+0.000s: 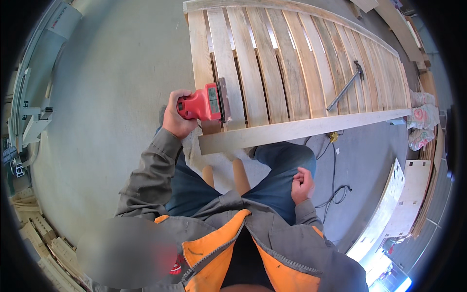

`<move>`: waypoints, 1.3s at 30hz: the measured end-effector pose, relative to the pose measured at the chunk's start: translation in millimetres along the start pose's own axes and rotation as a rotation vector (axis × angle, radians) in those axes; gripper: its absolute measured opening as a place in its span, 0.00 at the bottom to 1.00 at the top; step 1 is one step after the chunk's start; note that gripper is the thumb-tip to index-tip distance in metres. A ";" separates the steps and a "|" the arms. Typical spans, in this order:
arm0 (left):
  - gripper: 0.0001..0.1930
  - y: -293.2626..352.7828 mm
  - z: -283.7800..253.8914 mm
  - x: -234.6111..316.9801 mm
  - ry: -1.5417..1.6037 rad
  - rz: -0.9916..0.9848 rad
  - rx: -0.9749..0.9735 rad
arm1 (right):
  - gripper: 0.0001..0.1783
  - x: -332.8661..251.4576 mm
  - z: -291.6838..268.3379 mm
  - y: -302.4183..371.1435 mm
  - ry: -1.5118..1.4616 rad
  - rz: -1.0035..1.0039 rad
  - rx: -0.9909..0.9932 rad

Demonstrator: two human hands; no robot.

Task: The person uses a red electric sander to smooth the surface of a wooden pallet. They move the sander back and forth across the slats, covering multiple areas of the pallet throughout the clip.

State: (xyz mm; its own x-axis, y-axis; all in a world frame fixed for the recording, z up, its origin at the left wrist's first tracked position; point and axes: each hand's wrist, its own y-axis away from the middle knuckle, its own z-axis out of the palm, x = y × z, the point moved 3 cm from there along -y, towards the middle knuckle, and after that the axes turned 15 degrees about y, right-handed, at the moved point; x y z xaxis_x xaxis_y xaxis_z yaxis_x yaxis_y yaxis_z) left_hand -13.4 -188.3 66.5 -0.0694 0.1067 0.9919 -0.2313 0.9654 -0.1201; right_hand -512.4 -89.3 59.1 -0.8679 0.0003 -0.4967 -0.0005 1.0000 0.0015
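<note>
My left hand (179,113) is wrapped round the body of a red power sander (200,103). The sander is turned on its side, its dark sanding pad against the near left end of a slatted wooden frame (253,137). Pale boards (249,68) run side by side across this frame with narrow gaps between them. Close to my right knee, my right hand (302,185) rests with its fingers curled in, and no tool shows in it. A claw hammer (346,89) lies across the slats farther right, well away from both hands.
A black cord (333,168) with a yellow connector (333,137) trails over the floor on the right. Plastic sacks (422,119) and wooden panels (408,192) stand at the right. Scrap boards (46,248) are piled lower left, below a long grey machine (48,53).
</note>
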 end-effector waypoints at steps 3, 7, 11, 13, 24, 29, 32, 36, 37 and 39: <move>0.39 11.5 -1.0 -1.3 0.027 0.008 -0.022 | 0.20 1.0 0.2 2.8 0.004 0.004 0.000; 0.39 23.1 1.7 -0.1 -0.005 0.060 -0.021 | 0.20 0.2 0.4 3.2 -0.011 0.009 0.001; 0.40 31.0 6.6 -0.9 0.030 0.053 -0.004 | 0.20 5.1 1.9 2.3 0.008 -0.017 0.014; 0.40 30.0 7.2 -2.6 0.033 0.069 0.004 | 0.21 2.3 2.1 0.2 0.010 -0.032 0.031; 0.39 14.4 3.1 1.8 -0.002 0.075 -0.020 | 0.20 -2.7 0.1 -0.2 0.008 -0.002 0.030; 0.37 -12.1 1.4 0.0 -0.041 0.067 0.025 | 0.20 -0.9 0.6 -0.1 0.005 -0.005 0.029; 0.37 -34.5 -2.7 0.2 -0.085 0.126 0.018 | 0.20 -1.7 -0.5 0.5 0.004 0.006 0.027; 0.37 -62.4 -6.8 0.2 -0.095 0.096 0.029 | 0.21 0.5 -1.5 0.8 -0.013 0.032 0.018; 0.37 -72.9 -10.4 -6.5 -0.065 0.155 0.021 | 0.21 1.2 -1.9 1.0 -0.016 0.035 0.017; 0.38 -94.7 -25.2 -14.9 -0.116 0.166 0.079 | 0.21 -3.7 -3.5 -0.6 -0.029 0.036 0.014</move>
State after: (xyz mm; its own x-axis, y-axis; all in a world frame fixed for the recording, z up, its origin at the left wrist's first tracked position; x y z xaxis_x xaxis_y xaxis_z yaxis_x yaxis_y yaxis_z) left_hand 34.0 -275.3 64.2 -0.2229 0.2301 0.9473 -0.2821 0.9149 -0.2887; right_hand -510.9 -89.9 64.0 -0.8525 0.0358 -0.5214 0.0373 0.9993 0.0076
